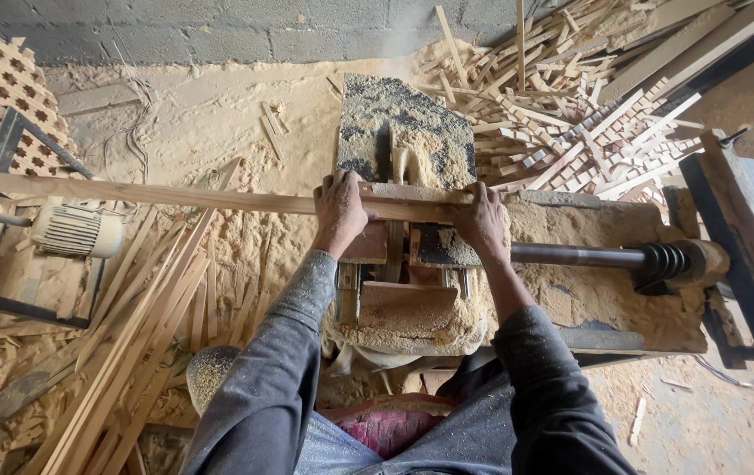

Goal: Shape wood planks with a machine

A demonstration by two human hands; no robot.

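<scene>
Left of the saw table (412,132), cut strips (131,325) lie heaped; a long batten (131,195) spans it. Left hand (339,209) and right hand (480,220) clamp curled fingers over it — most length appears uncut — offcuts (570,105) piled right.

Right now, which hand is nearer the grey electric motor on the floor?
Left. The left hand presses on the long wooden strip, which runs out above the motor at the far left. The right hand grips the strip's other end, farther away.
</scene>
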